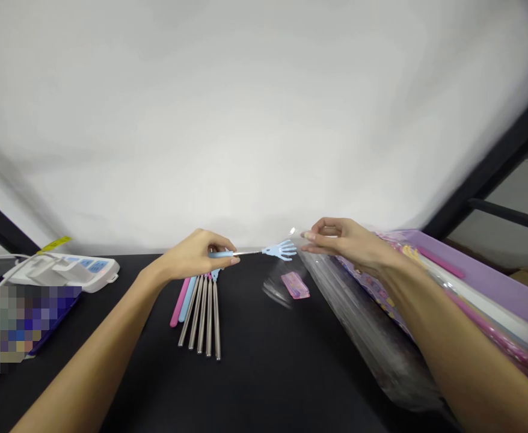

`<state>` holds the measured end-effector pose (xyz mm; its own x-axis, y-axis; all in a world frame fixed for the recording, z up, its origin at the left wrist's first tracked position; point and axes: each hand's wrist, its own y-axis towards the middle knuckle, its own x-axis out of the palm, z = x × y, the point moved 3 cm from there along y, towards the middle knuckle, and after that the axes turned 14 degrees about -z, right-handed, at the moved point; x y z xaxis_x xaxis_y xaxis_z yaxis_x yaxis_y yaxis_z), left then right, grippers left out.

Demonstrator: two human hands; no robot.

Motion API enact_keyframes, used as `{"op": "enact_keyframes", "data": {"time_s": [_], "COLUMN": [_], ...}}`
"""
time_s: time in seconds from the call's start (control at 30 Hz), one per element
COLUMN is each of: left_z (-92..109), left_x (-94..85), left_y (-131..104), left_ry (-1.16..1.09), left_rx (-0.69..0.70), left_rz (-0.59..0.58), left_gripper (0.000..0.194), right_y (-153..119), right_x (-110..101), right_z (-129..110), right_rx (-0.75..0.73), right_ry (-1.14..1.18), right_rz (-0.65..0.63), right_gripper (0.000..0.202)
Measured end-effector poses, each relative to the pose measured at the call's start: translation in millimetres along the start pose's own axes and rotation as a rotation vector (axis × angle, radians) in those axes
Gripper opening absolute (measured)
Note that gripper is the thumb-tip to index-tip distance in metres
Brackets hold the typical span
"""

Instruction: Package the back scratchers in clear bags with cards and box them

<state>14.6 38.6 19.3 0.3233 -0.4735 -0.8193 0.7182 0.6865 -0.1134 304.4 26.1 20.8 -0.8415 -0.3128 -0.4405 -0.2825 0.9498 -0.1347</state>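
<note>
My left hand (201, 255) is closed around the light blue handle of a telescopic back scratcher (280, 249). Its thin metal rod points right and ends in a hand-shaped blue claw. Just right of the claw, my right hand (336, 240) pinches the edge of a clear plastic bag (291, 231), which is blurred and hard to outline. Below the claw lies a small pink translucent piece (295, 285) on the black table. Beneath my left hand several back scratchers (205, 319) lie side by side, with metal, pink and blue handles; their heads are partly hidden.
A stack of long clear plastic sleeves (363, 325) lies under my right forearm. Beyond it stands a purple box (480, 276) with colourful packaged items. A white power strip (90, 273) with plugs and cables sits at the left, near a blue package (59, 316). A white wall rises behind.
</note>
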Motion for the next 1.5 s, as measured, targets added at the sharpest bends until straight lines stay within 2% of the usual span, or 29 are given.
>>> {"op": "enact_keyframes", "data": {"time_s": [0.17,0.33,0.43,0.6,0.7,0.83,1.0,1.23,1.4,1.5], "left_z": [0,-6,-11,-14,-13,-16,-20,-13,-12,-11], "left_x": [5.4,7.0,2.6,0.9,1.7,-0.2,-2.9,2.0,4.6,6.9], "left_y": [2,2,0,-1,1,4,3,6,7,8], "left_ry": [0.049,0.104,0.106,0.122,0.152,0.225,0.324,0.481,0.485,0.457], "left_rx": [0.002,-0.017,-0.048,-0.065,-0.059,-0.052,-0.061,-0.091,-0.090,-0.063], "left_rz": [-0.061,-0.127,-0.075,-0.070,-0.048,0.036,0.092,0.130,0.145,0.104], "left_gripper": [0.031,0.030,0.033,0.035,0.033,0.029,0.027,0.025,0.027,0.026], "right_y": [8,9,6,3,2,0,-2,-3,-3,-4], "right_x": [8,4,-6,-15,-18,-21,-25,-22,-23,-23], "right_z": [12,15,14,11,9,10,10,9,10,7], "right_rx": [0.032,-0.076,-0.090,-0.089,-0.090,-0.085,-0.047,-0.037,-0.043,-0.056], "right_ry": [0.149,0.299,0.255,0.173,0.077,-0.022,-0.055,-0.056,-0.049,-0.066], "right_rz": [-0.003,0.045,0.123,0.180,0.140,0.051,0.038,-0.023,0.000,-0.003], "right_gripper": [0.018,0.026,0.043,0.045,0.047,0.050,0.049,0.046,0.045,0.044]}}
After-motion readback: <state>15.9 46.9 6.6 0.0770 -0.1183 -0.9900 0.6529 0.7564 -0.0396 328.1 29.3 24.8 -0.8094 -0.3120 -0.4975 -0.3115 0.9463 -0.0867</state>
